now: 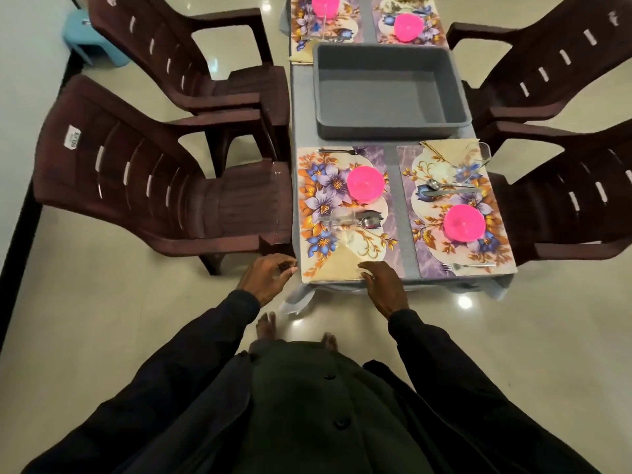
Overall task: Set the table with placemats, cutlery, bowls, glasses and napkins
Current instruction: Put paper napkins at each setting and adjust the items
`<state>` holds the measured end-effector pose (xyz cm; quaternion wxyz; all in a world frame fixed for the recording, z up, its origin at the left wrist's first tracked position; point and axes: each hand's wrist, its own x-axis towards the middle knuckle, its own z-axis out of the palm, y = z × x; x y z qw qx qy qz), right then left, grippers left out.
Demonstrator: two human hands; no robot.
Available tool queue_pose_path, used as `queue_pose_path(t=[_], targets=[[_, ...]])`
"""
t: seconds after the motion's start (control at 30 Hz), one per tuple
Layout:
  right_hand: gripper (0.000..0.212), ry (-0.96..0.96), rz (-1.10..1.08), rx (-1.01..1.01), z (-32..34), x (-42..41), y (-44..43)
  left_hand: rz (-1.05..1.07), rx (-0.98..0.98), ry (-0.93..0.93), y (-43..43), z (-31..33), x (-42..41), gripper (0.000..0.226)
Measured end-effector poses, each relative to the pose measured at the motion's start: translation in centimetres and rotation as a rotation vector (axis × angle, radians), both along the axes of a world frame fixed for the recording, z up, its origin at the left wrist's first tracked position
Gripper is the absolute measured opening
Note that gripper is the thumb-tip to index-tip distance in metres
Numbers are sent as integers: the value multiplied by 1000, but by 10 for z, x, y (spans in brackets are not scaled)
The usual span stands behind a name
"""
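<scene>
Two floral placemats lie at the table's near end. The left placemat (342,213) carries a pink bowl (365,183), a fork (338,151), a clear glass (340,218) beside a spoon (367,221), and a beige napkin (342,266) at its near edge. My right hand (384,285) rests with relaxed fingers at the napkin's right corner. My left hand (268,277) hovers off the table's left corner, fingers loosely curled, holding nothing. The right placemat (458,213) holds a pink bowl (464,223), cutlery (448,188), a fork (468,266), a glass (473,162) and a napkin (441,148).
An empty grey tub (390,90) sits mid-table. Two more set placemats with pink bowls (408,27) lie at the far end. Dark brown plastic chairs (160,186) stand on both sides of the table. A blue stool (89,35) stands far left.
</scene>
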<state>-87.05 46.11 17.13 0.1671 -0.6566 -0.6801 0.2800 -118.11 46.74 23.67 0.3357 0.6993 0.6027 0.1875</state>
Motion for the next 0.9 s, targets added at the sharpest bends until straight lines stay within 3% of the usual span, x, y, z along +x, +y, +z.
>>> queue_pose_path(t=[0.43,0.9], targets=[[34,-39,279,167,-18,8,7,23,-100,-6,17,-4,34,30],[31,-33,138,200,-9,1,7,-44,-104,53,19,-9,12,29]])
